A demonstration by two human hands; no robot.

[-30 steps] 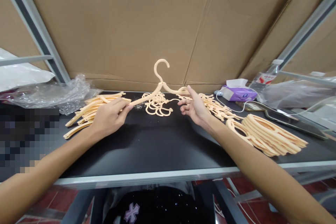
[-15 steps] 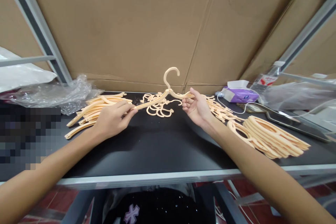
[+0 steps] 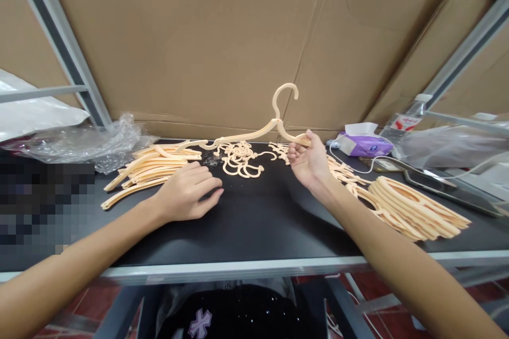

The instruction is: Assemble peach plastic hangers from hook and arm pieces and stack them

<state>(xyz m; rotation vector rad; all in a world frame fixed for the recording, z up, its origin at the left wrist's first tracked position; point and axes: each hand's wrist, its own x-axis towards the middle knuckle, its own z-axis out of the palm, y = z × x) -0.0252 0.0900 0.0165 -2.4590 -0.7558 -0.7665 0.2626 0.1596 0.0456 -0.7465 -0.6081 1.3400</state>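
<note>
Right hand (image 3: 310,163) gripping the hanger (image 3: 260,132) by its right end, I hold it above the worktop (image 3: 254,222), long axis running left to right; my left hand (image 3: 187,190), loosely open, seemingly empty, sits nearer me than its free left end.

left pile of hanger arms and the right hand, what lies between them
In the head view, a tangle of pale hooks, then part of another pile beside the right hand; the held hanger stretches across above.
</note>
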